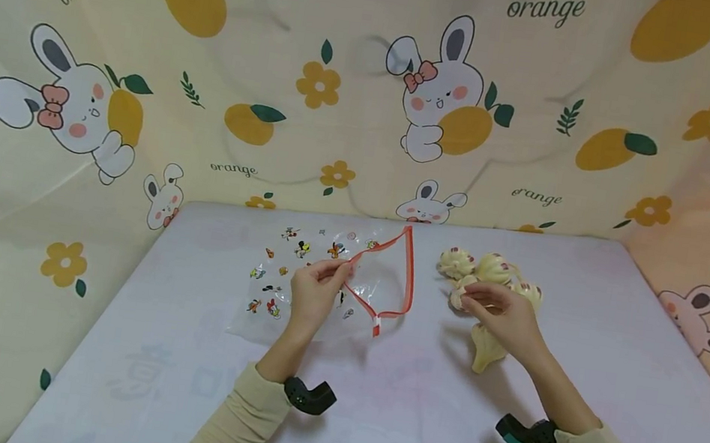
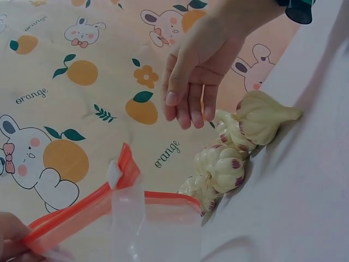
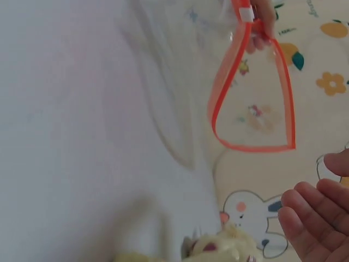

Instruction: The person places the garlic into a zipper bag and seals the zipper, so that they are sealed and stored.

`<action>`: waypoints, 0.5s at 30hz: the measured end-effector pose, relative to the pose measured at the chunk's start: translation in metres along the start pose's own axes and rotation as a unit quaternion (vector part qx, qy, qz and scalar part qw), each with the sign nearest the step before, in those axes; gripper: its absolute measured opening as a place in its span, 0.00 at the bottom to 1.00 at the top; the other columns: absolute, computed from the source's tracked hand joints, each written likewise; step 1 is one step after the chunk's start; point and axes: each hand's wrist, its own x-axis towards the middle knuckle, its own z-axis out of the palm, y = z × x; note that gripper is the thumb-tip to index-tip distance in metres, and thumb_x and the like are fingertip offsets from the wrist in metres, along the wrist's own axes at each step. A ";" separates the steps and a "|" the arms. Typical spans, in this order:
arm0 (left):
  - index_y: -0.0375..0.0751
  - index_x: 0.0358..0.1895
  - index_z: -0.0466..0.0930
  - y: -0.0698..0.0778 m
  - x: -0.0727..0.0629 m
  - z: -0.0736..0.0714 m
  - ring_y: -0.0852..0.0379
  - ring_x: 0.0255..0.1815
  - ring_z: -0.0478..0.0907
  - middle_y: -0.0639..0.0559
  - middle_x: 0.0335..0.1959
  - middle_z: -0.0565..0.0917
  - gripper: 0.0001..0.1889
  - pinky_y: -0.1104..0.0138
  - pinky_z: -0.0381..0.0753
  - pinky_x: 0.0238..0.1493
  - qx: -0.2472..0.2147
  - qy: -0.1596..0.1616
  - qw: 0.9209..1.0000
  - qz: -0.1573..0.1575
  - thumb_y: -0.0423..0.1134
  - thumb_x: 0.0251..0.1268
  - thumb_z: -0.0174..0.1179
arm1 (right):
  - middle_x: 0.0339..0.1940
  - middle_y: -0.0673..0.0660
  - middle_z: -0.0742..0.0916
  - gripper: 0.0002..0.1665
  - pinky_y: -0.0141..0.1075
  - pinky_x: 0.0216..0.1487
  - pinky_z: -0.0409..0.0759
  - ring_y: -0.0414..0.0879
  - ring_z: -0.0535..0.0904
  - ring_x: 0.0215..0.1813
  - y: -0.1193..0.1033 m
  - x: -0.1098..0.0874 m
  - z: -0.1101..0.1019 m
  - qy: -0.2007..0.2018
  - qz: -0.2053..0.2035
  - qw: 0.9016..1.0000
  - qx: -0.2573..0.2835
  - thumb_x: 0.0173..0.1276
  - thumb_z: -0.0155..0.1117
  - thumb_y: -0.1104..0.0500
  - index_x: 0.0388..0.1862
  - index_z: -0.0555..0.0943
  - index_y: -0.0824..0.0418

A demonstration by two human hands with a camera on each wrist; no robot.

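Note:
A clear zip bag (image 1: 280, 288) printed with small cartoon figures lies on the table, its red-edged mouth spread wide toward the right. My left hand (image 1: 318, 288) pinches the red zip edge (image 2: 71, 215) on the near-left side of that mouth. A white slider (image 2: 114, 174) sits at one end of the zip. Several garlic bulbs (image 1: 494, 268), cream with purple-tipped cloves, are clustered right of the bag. Over them hovers my right hand (image 1: 508, 319), fingers extended and slightly bent, holding nothing. A single garlic bulb (image 1: 487, 347) with its stem toward me lies below that hand.
The white table (image 1: 395, 424) is backed and flanked by a cream cloth (image 1: 370, 19) with rabbits and oranges. Each wrist carries a black camera, the left camera (image 1: 310, 397) and the right camera (image 1: 526, 433).

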 end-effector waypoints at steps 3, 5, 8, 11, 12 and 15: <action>0.31 0.41 0.86 0.000 0.000 -0.001 0.45 0.38 0.88 0.35 0.38 0.89 0.09 0.80 0.85 0.33 -0.002 0.000 1.000 -0.001 0.34 0.63 0.63 | 0.41 0.70 0.87 0.15 0.20 0.32 0.82 0.22 0.78 0.32 0.004 -0.003 -0.004 0.016 -0.011 1.000 0.003 0.65 0.66 0.63 0.47 0.81 0.71; 0.32 0.42 0.86 0.000 0.000 -0.001 0.44 0.39 0.88 0.35 0.38 0.89 0.10 0.81 0.84 0.33 -0.002 -0.001 1.000 -0.003 0.36 0.63 0.63 | 0.41 0.70 0.87 0.14 0.20 0.32 0.82 0.22 0.78 0.32 0.007 -0.004 -0.008 0.022 -0.010 1.000 -0.004 0.65 0.66 0.62 0.46 0.81 0.71; 0.34 0.43 0.86 0.001 -0.001 -0.002 0.44 0.40 0.88 0.36 0.40 0.89 0.11 0.81 0.84 0.33 -0.002 -0.002 1.000 -0.006 0.37 0.63 0.64 | 0.42 0.68 0.87 0.14 0.19 0.33 0.81 0.21 0.77 0.33 0.011 -0.006 -0.014 0.025 -0.002 0.999 -0.025 0.65 0.66 0.60 0.46 0.82 0.69; 0.32 0.44 0.85 0.002 -0.001 -0.002 0.42 0.41 0.88 0.35 0.41 0.88 0.11 0.80 0.85 0.34 -0.002 -0.004 1.000 -0.011 0.36 0.64 0.63 | 0.41 0.63 0.88 0.15 0.17 0.35 0.80 0.18 0.76 0.35 0.015 -0.010 -0.020 0.028 0.008 0.998 -0.048 0.65 0.66 0.58 0.46 0.82 0.67; 0.32 0.44 0.85 0.002 -0.001 -0.002 0.42 0.42 0.87 0.35 0.41 0.88 0.11 0.80 0.85 0.34 -0.001 -0.005 1.000 -0.013 0.36 0.64 0.63 | 0.41 0.60 0.89 0.16 0.17 0.35 0.80 0.18 0.75 0.35 0.016 -0.011 -0.022 0.028 0.011 0.998 -0.050 0.66 0.66 0.58 0.47 0.82 0.67; 0.29 0.45 0.84 0.007 -0.002 -0.002 0.40 0.42 0.87 0.33 0.41 0.88 0.11 0.80 0.85 0.34 0.005 -0.007 1.000 -0.020 0.34 0.64 0.62 | 0.39 0.52 0.88 0.17 0.16 0.35 0.79 0.17 0.75 0.35 0.019 -0.015 -0.028 0.031 0.019 0.998 -0.058 0.65 0.67 0.56 0.47 0.82 0.67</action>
